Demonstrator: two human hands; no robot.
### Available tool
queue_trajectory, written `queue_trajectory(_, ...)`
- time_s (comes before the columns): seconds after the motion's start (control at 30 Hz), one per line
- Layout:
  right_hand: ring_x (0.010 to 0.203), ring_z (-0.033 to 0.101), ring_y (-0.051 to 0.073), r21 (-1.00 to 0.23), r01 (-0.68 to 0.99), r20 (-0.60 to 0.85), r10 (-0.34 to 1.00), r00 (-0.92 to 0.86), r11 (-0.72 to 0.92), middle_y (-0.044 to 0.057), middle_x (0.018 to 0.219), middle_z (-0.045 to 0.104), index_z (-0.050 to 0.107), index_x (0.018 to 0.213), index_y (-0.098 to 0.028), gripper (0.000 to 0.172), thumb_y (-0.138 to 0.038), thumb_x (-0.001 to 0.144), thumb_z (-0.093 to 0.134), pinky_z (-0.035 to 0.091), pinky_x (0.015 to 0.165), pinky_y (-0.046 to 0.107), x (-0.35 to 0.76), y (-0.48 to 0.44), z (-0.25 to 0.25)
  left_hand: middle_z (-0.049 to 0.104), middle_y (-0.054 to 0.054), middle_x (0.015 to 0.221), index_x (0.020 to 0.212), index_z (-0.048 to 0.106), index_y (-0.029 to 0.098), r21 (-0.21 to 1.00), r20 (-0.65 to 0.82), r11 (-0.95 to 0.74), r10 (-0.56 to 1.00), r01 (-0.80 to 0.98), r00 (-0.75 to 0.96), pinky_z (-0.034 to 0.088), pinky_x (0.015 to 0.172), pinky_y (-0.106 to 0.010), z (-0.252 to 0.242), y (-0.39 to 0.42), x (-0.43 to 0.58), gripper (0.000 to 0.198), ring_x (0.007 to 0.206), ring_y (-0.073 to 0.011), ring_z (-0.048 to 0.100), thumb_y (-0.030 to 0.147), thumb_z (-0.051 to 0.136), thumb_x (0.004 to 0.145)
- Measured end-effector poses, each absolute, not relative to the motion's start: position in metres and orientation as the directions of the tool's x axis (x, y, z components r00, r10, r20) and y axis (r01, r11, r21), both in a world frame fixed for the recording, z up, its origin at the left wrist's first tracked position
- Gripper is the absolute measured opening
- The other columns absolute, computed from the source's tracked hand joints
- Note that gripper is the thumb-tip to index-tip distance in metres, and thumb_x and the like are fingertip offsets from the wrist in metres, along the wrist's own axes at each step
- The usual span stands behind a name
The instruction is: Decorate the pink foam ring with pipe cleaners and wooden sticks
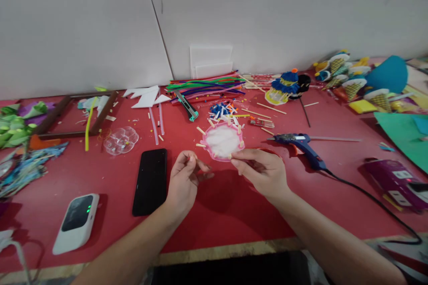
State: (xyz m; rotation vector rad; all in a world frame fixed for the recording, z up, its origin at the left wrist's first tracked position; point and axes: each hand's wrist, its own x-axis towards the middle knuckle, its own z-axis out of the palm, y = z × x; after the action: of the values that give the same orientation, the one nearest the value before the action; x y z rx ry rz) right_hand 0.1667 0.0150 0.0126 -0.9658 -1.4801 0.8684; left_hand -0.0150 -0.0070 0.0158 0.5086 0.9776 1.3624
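Note:
My right hand [264,173] pinches the near edge of a small round craft piece [223,139], held above the red table. The piece has a pink scalloped rim, a fluffy white middle and short pale sticks standing out around it. Left of it is my left hand [185,178], apart from the piece, thumb and forefinger pressed together while the other fingers stretch out. Whatever the left fingertips hold, if anything, is too small to tell. Behind the craft piece lies a pile of short blue and white cut pieces [222,110].
A blue glue gun [306,144] with its cord lies at right, near a purple box [397,182]. A black phone [150,182] and a white device [76,222] lie at left. Farther back are a box cutter [186,106], pipe cleaners [203,84] and a blue tiered craft [284,87].

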Motion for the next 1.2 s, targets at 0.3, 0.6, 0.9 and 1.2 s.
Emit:
queue_trajectory(0.3, 0.056, 0.067, 0.014, -0.898, 0.121, 0.417, 0.905, -0.081, 0.424, 0.002, 0.076, 0.077, 0.077, 0.085, -0.024, 0.009, -0.023, 0.078, 0.071, 0.054, 0.048, 0.023, 0.167, 0.015, 0.012, 0.066, 0.001, 0.071, 0.078, 0.059, 0.02, 0.868, -0.217, 0.179, 0.976, -0.464, -0.031, 0.059, 0.064, -0.029, 0.019, -0.013, -0.008, 0.027, 0.069, -0.0149, 0.064, 0.037, 0.079, 0.072)
queue_trajectory(0.6, 0.062, 0.069, 0.014, -0.874, 0.129, 0.451, 0.881, -0.142, 0.468, 0.003, 0.08, 0.077, 0.077, 0.088, -0.024, 0.011, -0.021, 0.079, 0.07, 0.053, 0.05, 0.023, 0.163, 0.012, 0.01, 0.073, -0.001, 0.085, 0.083, 0.068, 0.019, 0.853, -0.222, 0.186, 0.975, -0.487, -0.017, 0.058, 0.068, -0.022, 0.015, -0.013, -0.001, 0.031, 0.08, -0.0129, 0.067, 0.02, 0.088, 0.06)
queue_trajectory(0.9, 0.065, 0.07, 0.014, -0.835, 0.152, 0.506, 0.847, -0.165, 0.529, 0.002, 0.081, 0.077, 0.076, 0.09, -0.024, 0.014, -0.018, 0.08, 0.07, 0.055, 0.055, 0.022, 0.164, 0.012, 0.013, 0.076, 0.002, 0.07, 0.079, 0.07, 0.018, 0.83, -0.255, 0.212, 0.967, -0.516, -0.014, 0.057, 0.067, -0.019, 0.016, -0.014, -0.003, 0.031, 0.066, -0.0091, 0.069, 0.022, 0.091, 0.056)
queue_trajectory(1.2, 0.068, 0.072, 0.012, -0.724, 0.184, 0.634, 0.746, -0.205, 0.665, 0.001, 0.08, 0.077, 0.074, 0.092, -0.022, 0.015, -0.013, 0.082, 0.069, 0.058, 0.063, 0.019, 0.165, 0.013, 0.017, 0.072, 0.006, 0.06, 0.068, 0.066, 0.017, 0.835, -0.255, 0.203, 0.966, -0.511, -0.032, 0.053, 0.064, -0.013, 0.013, -0.011, -0.005, 0.032, 0.06, -0.0058, 0.067, 0.019, 0.093, 0.051)
